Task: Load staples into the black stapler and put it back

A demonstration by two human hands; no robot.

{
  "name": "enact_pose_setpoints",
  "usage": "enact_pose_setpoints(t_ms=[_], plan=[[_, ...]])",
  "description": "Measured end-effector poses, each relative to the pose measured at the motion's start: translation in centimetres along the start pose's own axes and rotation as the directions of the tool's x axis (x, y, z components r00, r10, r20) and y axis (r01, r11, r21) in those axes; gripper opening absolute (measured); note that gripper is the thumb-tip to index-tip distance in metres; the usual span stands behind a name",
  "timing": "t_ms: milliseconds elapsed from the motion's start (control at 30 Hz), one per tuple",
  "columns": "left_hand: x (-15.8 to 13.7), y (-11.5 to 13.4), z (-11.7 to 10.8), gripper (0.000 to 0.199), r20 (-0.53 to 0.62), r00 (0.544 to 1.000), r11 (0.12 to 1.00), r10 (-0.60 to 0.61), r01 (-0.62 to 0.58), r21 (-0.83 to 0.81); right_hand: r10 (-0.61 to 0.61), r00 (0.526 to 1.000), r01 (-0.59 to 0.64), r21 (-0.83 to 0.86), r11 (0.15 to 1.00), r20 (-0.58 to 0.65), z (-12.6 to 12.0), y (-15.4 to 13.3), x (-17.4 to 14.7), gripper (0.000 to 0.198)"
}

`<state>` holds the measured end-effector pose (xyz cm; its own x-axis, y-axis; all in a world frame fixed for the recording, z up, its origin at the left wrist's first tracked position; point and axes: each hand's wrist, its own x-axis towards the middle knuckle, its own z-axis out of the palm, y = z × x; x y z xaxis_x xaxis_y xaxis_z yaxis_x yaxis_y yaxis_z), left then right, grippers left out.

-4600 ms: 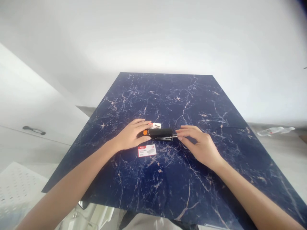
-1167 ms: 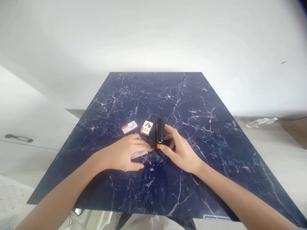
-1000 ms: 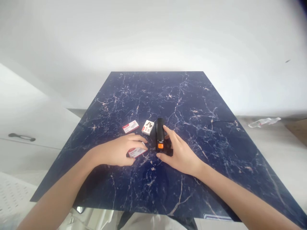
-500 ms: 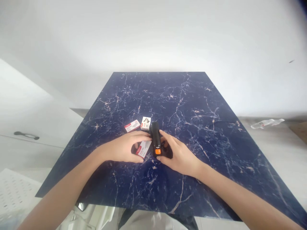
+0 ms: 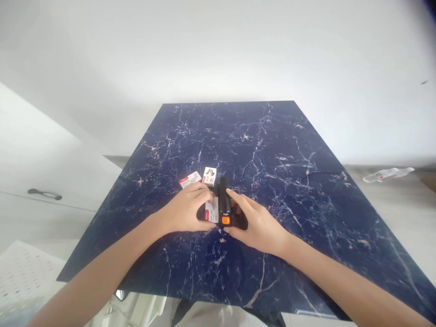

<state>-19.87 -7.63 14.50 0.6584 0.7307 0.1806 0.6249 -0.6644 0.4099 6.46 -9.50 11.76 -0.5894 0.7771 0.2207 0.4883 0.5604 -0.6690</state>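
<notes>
A black stapler [image 5: 224,200] with an orange end lies on the table, its orange end toward me. My right hand [image 5: 257,222] is curved round its right side, thumb at the near end and fingertips on the far part. My left hand [image 5: 187,209] holds a small red-and-white staple box [image 5: 211,211] between thumb and fingers, close against the stapler's left side. Just beyond my left fingers lies another red-and-white box [image 5: 190,178]. To its right stands a small white box [image 5: 209,175] with a dark picture of a stapler on its top.
All this is on a dark blue marbled table [image 5: 252,141] against a white wall. A clear plastic bottle [image 5: 388,175] lies beyond the table's right edge. On the left are a cabinet handle [image 5: 45,194] and a white perforated surface [image 5: 25,277].
My left hand has moved right and turned the staple box straighter, bringing it alongside the stapler. My right hand stays at the stapler. The whole view has shifted slightly.
</notes>
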Motion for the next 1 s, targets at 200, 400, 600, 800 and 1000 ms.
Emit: enact_pose_setpoints(t_ms=[200, 400, 600, 800, 1000], plan=[[0.8, -1.4, -0.2, 0.021, -0.012, 0.992, 0.992, 0.123, -0.123, 0.025, 0.003, 1.000, -0.003, -0.004, 1.000, 0.000, -0.1, -0.1, 0.1, 0.091], [1.2, -4.6, -0.6, 0.037, -0.168, 0.980, 0.977, -0.102, 0.131, 0.168, 0.014, 1.000, -0.014, -0.005, 1.000, 0.011, -0.1, -0.1, 0.1, 0.090], [-0.4, -5.3, -2.7, 0.049, -0.029, 0.969, 0.964, -0.245, 0.247, 0.101, 0.017, 0.999, -0.017, -0.004, 1.000, 0.037, -0.2, 0.0, 0.0, 0.091], [-1.0, -4.2, -4.5, 0.064, 0.176, 0.963, 0.973, -0.204, 0.220, -0.073, 0.022, 0.999, -0.022, -0.010, 1.000, 0.034, -0.3, 0.0, 0.1, 0.091], [-0.5, -3.3, -4.6, 0.054, 0.142, 0.973, 0.968, -0.184, 0.204, -0.146, 0.003, 0.999, -0.003, -0.013, 1.000, 0.032, -0.2, 0.1, 0.1, 0.091]])
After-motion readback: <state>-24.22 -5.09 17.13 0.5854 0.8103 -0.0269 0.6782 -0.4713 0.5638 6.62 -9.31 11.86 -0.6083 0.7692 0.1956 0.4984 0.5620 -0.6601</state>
